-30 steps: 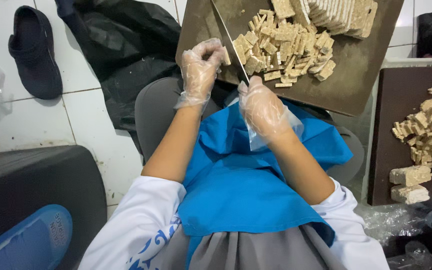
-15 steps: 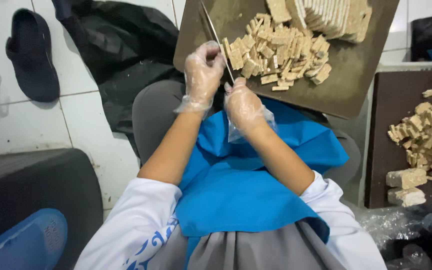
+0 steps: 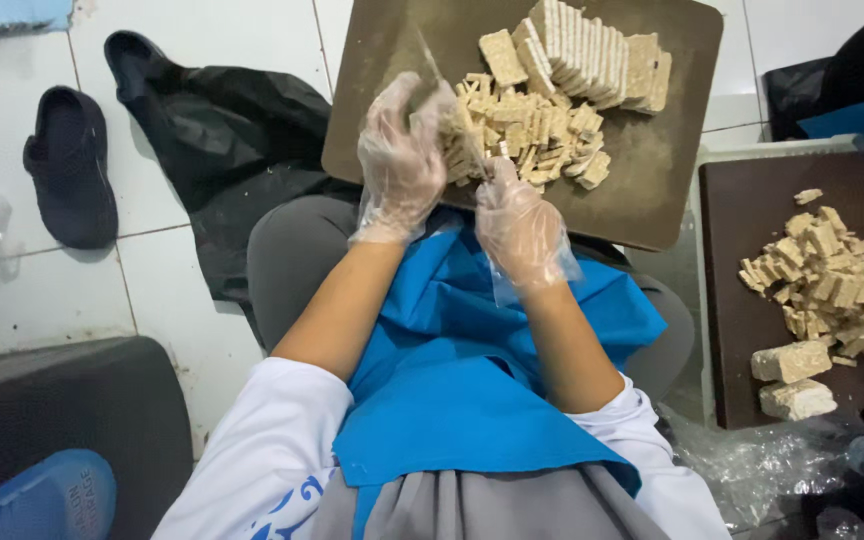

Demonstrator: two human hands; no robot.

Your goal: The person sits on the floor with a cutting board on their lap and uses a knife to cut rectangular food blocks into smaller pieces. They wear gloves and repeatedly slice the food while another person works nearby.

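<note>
Tempeh pieces, pale tan and grainy, are heaped in small blocks at the upper centre of the frame on a dark brown cutting board with rounded corners that is rested on the person's lap. Behind the heap, a row of thin upright tempeh slices is leaned together like a fanned stack. A knife with a narrow blade is held by the right hand, whose fingers are curled shut around its handle; the blade is blurred. The left hand is laid against the left edge of the heap, fingers bent and pressed to the pieces. Both hands are covered in thin, crinkled clear plastic gloves. A bright blue cloth is spread over the lap below the board.

At the right of the frame, a second dark board is loaded with another pile of cut cubes and two larger rough blocks. At the upper left, a black shoe and a crumpled black plastic bag are seen on white floor tiles. A blue sandal is seen at the lower left.
</note>
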